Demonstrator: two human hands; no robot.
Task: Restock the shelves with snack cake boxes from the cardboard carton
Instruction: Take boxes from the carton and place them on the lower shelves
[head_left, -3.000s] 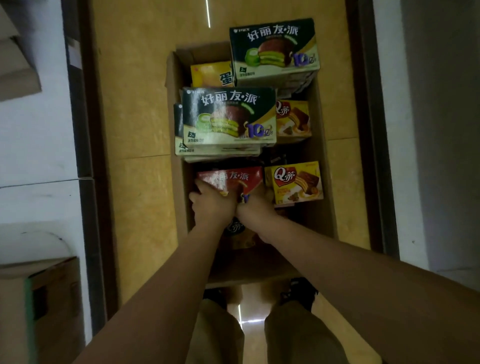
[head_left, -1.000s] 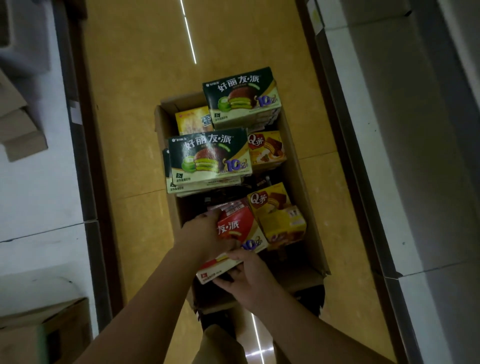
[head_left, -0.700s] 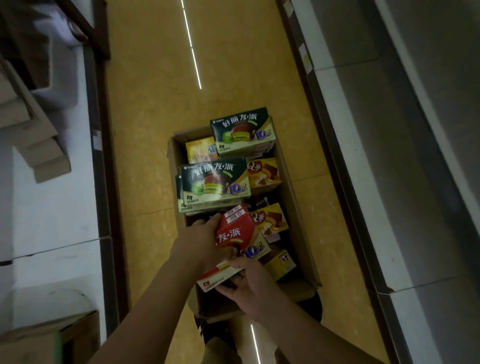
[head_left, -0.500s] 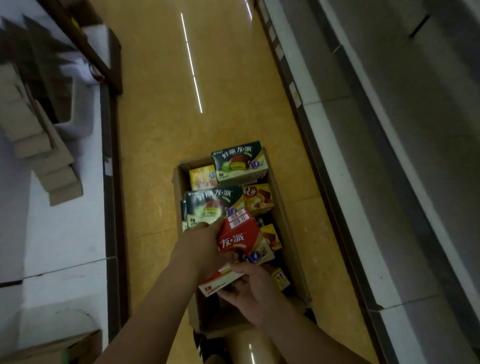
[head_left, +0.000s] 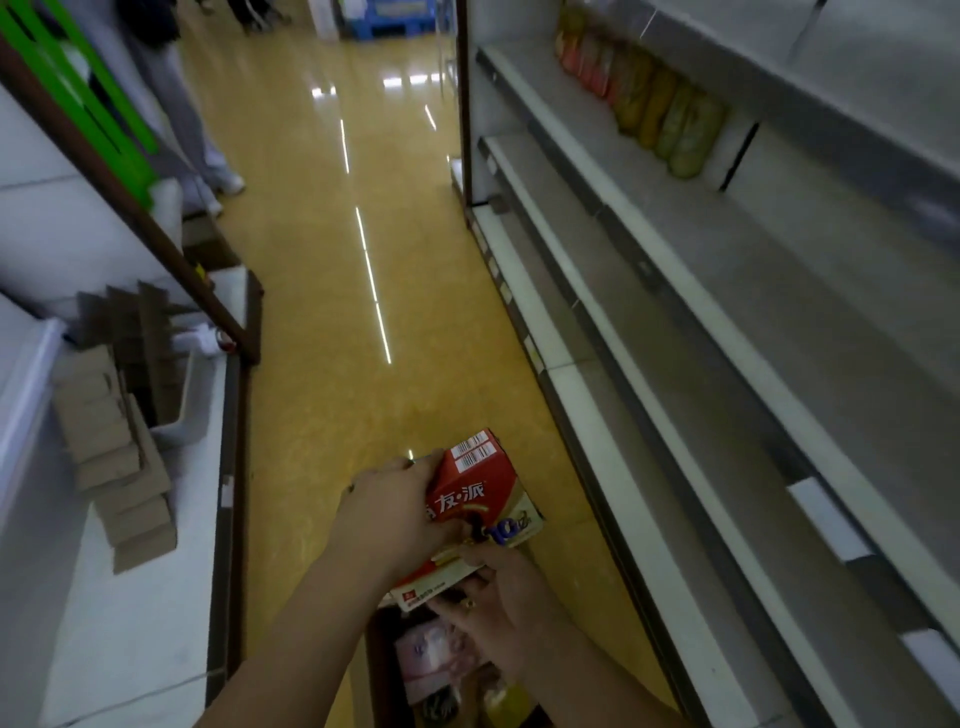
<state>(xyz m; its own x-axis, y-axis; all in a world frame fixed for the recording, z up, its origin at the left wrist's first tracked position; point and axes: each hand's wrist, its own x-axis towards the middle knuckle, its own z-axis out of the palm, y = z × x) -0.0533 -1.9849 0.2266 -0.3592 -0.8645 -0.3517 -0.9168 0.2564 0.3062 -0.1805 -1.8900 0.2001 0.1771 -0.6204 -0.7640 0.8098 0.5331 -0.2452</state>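
Observation:
I hold a red snack cake box (head_left: 470, 499) in both hands above the aisle floor. My left hand (head_left: 387, 512) grips its left side and top face, fingers curled over it. My right hand (head_left: 498, 608) holds the box's near lower end from below. The cardboard carton (head_left: 382, 670) is mostly hidden under my arms at the bottom; only its dark near part with a pink packet shows. Grey shelves (head_left: 675, 364) run along the right, largely bare.
Coloured packets (head_left: 654, 104) stand on an upper right shelf. Folded cardboard pieces (head_left: 119, 467) lie on the white shelf at left. A person's legs (head_left: 171, 104) stand far up the yellow-floored aisle (head_left: 332, 312). A brown upright post (head_left: 119, 192) crosses the left side.
The box has come up out of the carton in both hands. My view has swung up from the carton to the aisle and the right shelves.

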